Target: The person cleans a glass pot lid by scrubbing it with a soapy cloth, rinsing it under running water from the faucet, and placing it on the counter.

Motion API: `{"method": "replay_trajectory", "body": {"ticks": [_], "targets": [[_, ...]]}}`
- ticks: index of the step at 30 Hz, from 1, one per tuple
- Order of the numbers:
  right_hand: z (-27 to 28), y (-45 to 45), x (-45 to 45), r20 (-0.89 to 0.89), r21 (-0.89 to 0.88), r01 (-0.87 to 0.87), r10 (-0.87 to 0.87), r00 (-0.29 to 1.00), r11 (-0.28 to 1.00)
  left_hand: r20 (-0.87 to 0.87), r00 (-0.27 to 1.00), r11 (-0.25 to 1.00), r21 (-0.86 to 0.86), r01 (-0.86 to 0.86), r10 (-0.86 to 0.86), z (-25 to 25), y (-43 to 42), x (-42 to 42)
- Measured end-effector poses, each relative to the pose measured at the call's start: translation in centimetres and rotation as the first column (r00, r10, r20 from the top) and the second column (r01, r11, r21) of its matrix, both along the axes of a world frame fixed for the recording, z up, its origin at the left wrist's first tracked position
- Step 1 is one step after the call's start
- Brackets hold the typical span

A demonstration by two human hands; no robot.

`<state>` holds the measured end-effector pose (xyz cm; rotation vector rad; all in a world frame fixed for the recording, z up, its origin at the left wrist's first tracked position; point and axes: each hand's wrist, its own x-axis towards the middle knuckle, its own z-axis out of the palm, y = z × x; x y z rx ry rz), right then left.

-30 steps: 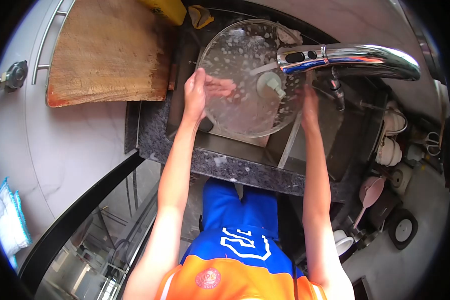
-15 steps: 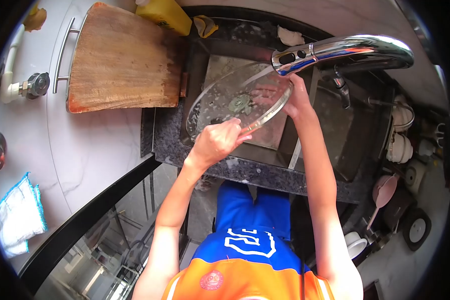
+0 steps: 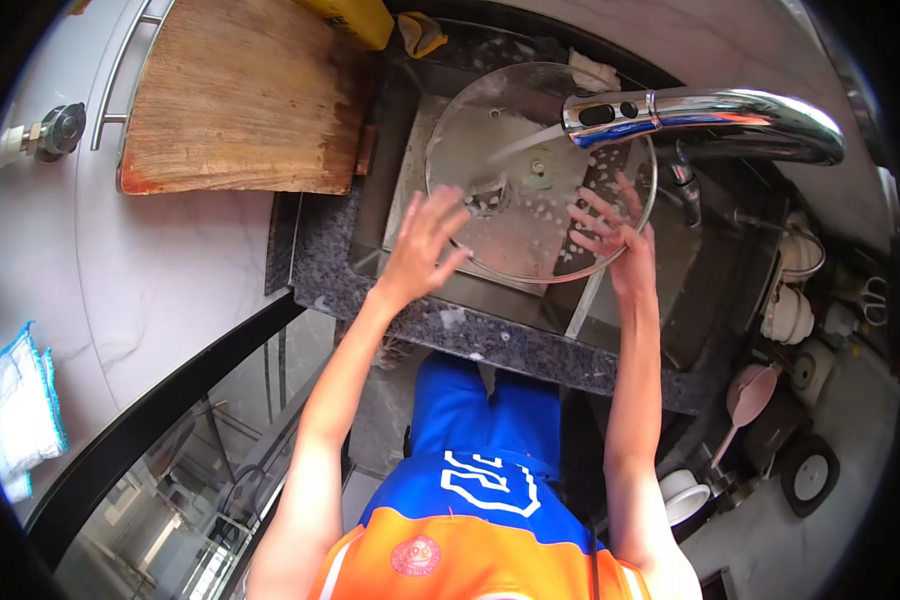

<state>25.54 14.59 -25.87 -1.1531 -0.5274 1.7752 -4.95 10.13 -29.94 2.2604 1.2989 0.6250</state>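
Note:
A round clear glass lid (image 3: pixel 530 235) with a thin rim is held over the sink, wet with droplets. My right hand (image 3: pixel 632 262) grips its right edge; the spread fingers show through the glass, with the thumb near the rim. Beside the lower left rim, my left hand (image 3: pixel 422 248) has its fingers apart and holds nothing. Whether its fingertips touch the lid, I cannot tell. Water (image 3: pixel 525 148) runs from the chrome faucet (image 3: pixel 740 122) onto the glass.
Dark stone edging surrounds the sink (image 3: pixel 530 340), split by a divider (image 3: pixel 584 308). To the left lie a wooden cutting board (image 3: pixel 245 100) and folded white cloths (image 3: pixel 18 410). A yellow container (image 3: pixel 355 18) stands behind; a pink ladle-like utensil (image 3: pixel 750 395) and bowls (image 3: pixel 788 318) are at right.
The lid has turned from a steep tilt to face me more fully and shifted right. My left hand has let go of the rim and opened. My right hand has moved lower.

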Motion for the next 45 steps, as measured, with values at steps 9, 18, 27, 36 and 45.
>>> {"method": "replay_trajectory", "body": {"ticks": [9,18,27,36,45], "targets": [[0.6,-2.7,0.7,0.052,0.186,0.074,-0.085,0.995,0.980,0.624,0.025,0.570,-0.729,0.378,0.781,-5.4,6.9,4.1],[-2.4,-0.6,0.4,-0.103,0.241,0.094,-0.071,0.992,0.966,0.675,-0.073,0.667,-0.699,0.258,0.735,-4.7,9.1,4.2],[-10.7,5.9,-6.6,-0.302,0.030,0.189,-0.171,0.938,0.982,0.818,0.195,0.834,-0.491,-0.252,0.541,3.9,7.9,-1.5],[-9.8,10.0,-13.9,-0.470,0.042,0.098,-0.067,0.880,0.994,0.704,0.366,0.756,-0.372,-0.539,0.608,12.8,6.4,-4.3],[-12.0,6.6,-14.0,-0.608,0.093,-0.167,0.189,0.771,0.982,0.444,0.495,0.659,-0.592,-0.464,0.747,16.0,7.2,-6.3]]}}
